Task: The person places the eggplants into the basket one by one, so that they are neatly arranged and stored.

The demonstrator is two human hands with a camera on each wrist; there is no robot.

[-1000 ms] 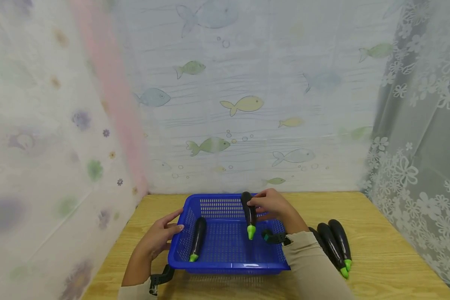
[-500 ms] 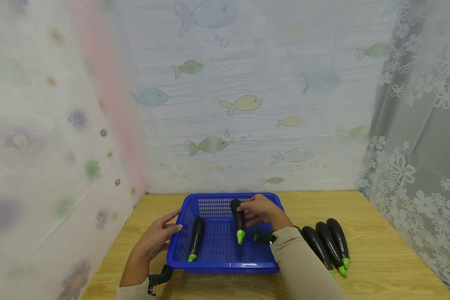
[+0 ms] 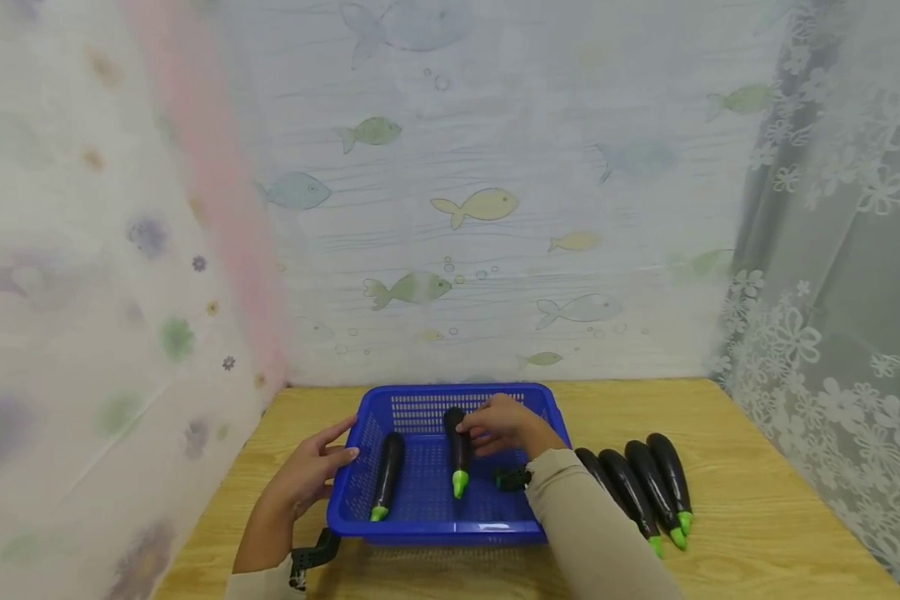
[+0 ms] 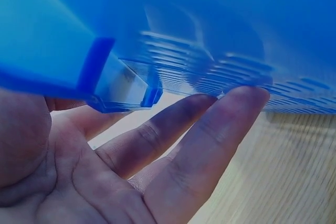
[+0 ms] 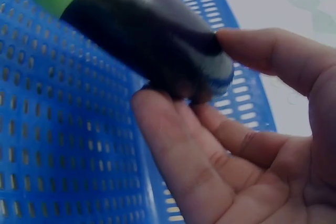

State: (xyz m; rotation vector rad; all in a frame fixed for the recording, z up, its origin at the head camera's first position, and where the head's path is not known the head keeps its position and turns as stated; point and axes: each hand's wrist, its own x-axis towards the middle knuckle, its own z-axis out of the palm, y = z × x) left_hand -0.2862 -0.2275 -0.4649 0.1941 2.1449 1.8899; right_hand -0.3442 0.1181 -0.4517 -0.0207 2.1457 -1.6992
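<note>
A blue plastic basket [image 3: 423, 479] with slotted walls stands on the wooden table. At its left side my left hand [image 3: 307, 473] grips the rim, thumb over the top and fingers against the outer wall [image 4: 210, 19]. My right hand [image 3: 501, 423] holds a dark eggplant [image 3: 460, 450] with a bright green cap over the middle of the basket. Thumb and fingertips pinch it near the rounded end, and the green end points down toward me; in the right wrist view this eggplant [image 5: 142, 30] hangs over the slotted floor. Another eggplant [image 3: 388, 473] lies along the basket's left wall.
Several more eggplants [image 3: 651, 487] lie side by side on the table [image 3: 765, 517], right of the basket, partly behind my right sleeve [image 3: 592, 517]. A fish-patterned curtain [image 3: 487, 283] hangs along the table's back edge.
My right hand has carried the eggplant leftward and lower, from the basket's right part to its middle. The left hand stays at the rim. More of the eggplants on the table show now.
</note>
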